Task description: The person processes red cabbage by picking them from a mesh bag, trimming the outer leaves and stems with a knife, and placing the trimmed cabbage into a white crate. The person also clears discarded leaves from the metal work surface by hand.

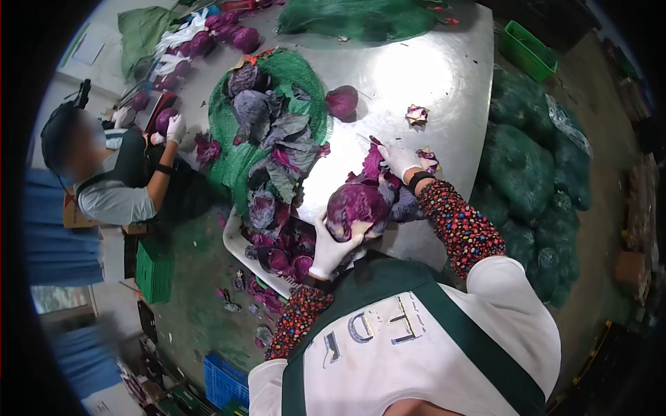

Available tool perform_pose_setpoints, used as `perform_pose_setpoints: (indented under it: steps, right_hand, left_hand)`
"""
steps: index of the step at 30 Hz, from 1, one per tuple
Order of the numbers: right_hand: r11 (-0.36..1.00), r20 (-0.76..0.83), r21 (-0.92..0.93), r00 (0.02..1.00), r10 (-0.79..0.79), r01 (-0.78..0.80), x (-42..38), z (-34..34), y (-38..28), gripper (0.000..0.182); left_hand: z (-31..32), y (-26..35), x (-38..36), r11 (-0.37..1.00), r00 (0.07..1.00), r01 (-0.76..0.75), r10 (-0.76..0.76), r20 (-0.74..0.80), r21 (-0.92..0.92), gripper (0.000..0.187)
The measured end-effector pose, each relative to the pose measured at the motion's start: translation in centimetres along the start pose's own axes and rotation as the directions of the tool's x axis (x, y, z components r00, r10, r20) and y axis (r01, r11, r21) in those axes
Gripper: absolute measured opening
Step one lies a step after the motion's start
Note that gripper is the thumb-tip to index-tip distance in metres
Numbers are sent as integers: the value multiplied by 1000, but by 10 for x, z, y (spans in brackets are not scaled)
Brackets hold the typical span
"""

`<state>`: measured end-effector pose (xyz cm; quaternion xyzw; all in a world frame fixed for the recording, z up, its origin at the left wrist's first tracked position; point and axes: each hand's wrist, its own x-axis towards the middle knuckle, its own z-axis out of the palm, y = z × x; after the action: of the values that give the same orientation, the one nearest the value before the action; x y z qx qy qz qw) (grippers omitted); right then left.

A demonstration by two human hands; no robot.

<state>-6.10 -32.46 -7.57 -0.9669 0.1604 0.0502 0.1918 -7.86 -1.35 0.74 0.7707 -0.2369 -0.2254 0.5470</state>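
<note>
My left hand [331, 248], in a white glove, cups a purple cabbage head [356, 208] from below at the near edge of the steel table [444, 76]. My right hand [399, 159], also gloved, grips the loose outer leaves [374, 166] standing up off that cabbage. Both forearms wear dotted sleeves.
A heap of torn purple leaves [270, 132] lies on green netting to the left, spilling into a white tub [239, 249]. A trimmed cabbage [342, 101] and leaf scraps [416, 114] sit farther out. Green net sacks [534, 173] line the right. Another person [118, 173] handles a cabbage at left.
</note>
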Motion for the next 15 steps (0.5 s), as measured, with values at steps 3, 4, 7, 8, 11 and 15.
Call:
perform_pose_setpoints:
  steps: [3, 4, 7, 8, 11, 15]
  right_hand:
    - [954, 37, 189, 972, 231, -234, -12, -29, -29, 50]
    - [971, 77, 109, 975, 207, -214, -15, -36, -35, 51]
    - [993, 3, 121, 1000, 14, -14, -48, -57, -59, 63]
    - [994, -7, 112, 1000, 1, 0, -71, -77, -77, 66]
    - [978, 73, 167, 987, -140, 126, -108, -79, -93, 67]
    - [954, 113, 246, 972, -205, 172, -126, -64, -102, 63]
  left_hand:
    - [-13, 7, -21, 996, 996, 84, -85, -29, -26, 106]
    - [-19, 13, -19, 996, 999, 17, -12, -53, 86, 110]
    - [-32, 31, 0, 872, 978, -203, 207, 41, 446, 118]
    - [-34, 30, 9, 857, 974, -225, 196, 109, 464, 113]
    - [-38, 23, 33, 916, 992, -121, 95, 87, 383, 113]
    - [-31, 23, 51, 899, 988, -151, 129, 81, 411, 112]
